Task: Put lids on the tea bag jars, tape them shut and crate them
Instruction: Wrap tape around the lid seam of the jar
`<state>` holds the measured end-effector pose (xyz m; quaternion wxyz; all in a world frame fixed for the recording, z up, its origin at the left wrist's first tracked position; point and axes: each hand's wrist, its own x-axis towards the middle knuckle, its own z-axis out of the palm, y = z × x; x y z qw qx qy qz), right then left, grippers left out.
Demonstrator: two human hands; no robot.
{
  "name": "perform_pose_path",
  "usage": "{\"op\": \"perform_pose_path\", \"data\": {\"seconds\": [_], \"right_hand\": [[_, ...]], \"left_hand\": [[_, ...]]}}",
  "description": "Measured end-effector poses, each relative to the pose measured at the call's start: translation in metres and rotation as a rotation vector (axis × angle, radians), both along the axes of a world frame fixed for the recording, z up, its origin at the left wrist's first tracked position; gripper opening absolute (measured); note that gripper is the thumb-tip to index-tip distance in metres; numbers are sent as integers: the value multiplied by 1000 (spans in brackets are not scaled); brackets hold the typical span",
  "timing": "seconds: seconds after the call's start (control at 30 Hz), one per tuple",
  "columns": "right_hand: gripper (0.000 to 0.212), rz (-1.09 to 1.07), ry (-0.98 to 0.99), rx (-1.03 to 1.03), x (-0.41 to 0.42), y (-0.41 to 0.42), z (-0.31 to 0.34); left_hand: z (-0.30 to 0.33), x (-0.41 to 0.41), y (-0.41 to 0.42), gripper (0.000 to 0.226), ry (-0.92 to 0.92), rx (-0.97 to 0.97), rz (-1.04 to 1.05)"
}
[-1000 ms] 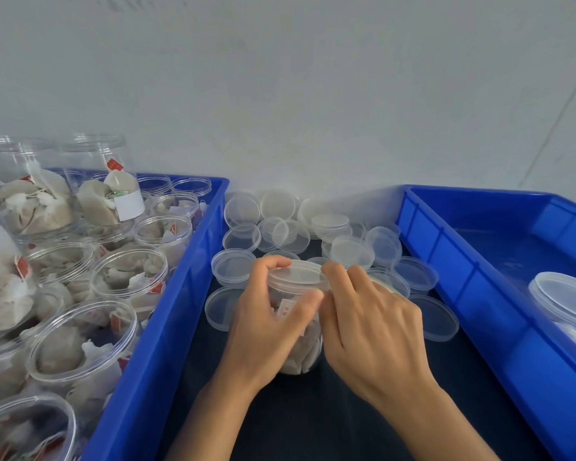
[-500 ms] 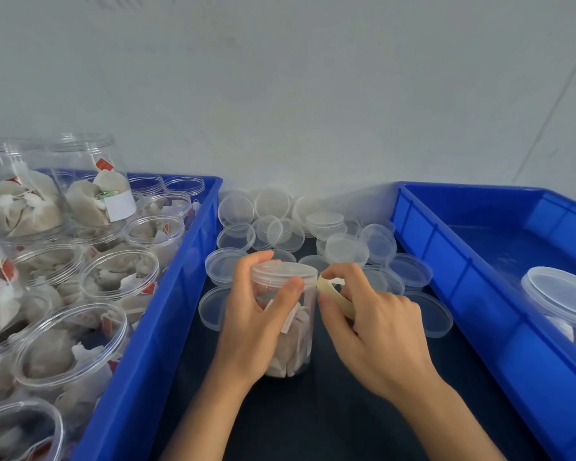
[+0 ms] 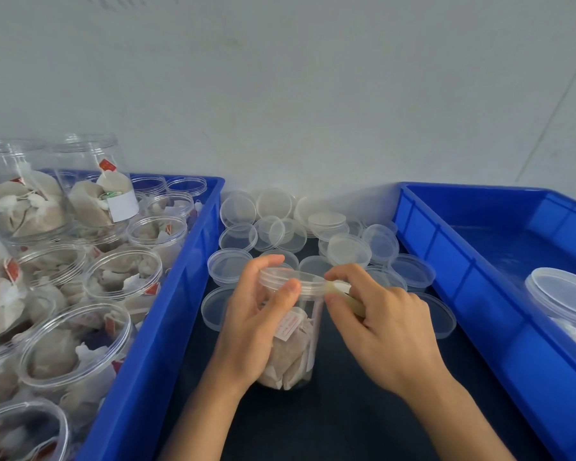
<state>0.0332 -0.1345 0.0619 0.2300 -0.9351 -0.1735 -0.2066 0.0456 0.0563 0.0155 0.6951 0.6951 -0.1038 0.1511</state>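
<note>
Plain grey wall [image 3: 313, 94] backs a dark surface [image 3: 346, 420] wedged between two crates. At far left, the blue plastic crate [image 3: 167, 327] is packed with clear plastic jars of tea bags [image 3: 77, 347], every one I can see open-topped and waiting for a lid. Beside it, toward the wall, loose clear round lids [image 3: 349, 249] lie scattered and overlapping on the surface. My left hand [image 3: 256, 327] wraps around the clear jar I am working on [image 3: 293, 344], thumb pressed against its translucent lid [image 3: 291, 281], which already sits on the rim. My right hand [image 3: 379, 327] pinches a pale strip of tape [image 3: 341, 289] whose end touches the lid's edge, so I judge the sealing is just starting here. At far right, the second blue crate [image 3: 446, 261] holds one lidded jar [image 3: 566, 304] that I can see; most of the batch is left.
</note>
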Motion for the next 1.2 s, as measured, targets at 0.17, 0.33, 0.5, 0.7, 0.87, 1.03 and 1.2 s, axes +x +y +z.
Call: {"op": "perform_pose_path", "data": {"seconds": [0.17,0.33,0.5,0.7,0.87,1.03,1.2], "right_hand": [[17,32,21,19,2,-5,1],[27,78,54,-3,5,-9,0],[38,179,219,-8,14,-18,3],[38,351,522,118,22,-31,9],[41,311,480,148,23,-29,4],[42,189,417,51,21,-22,7],[45,54,351,-39,11,-10,14]], "left_hand": [[1,0,1,43,-12,-7,-26],[3,-2,0,40,-15,-56,-52],[4,-3,1,46,-10,-96,-104],[-4,-2,1,56,39,-89,-182],[-9,1,2,51,76,57,-69],[-4,2,6,50,-14,240,123],[6,-6,-3,52,39,292,233]]}}
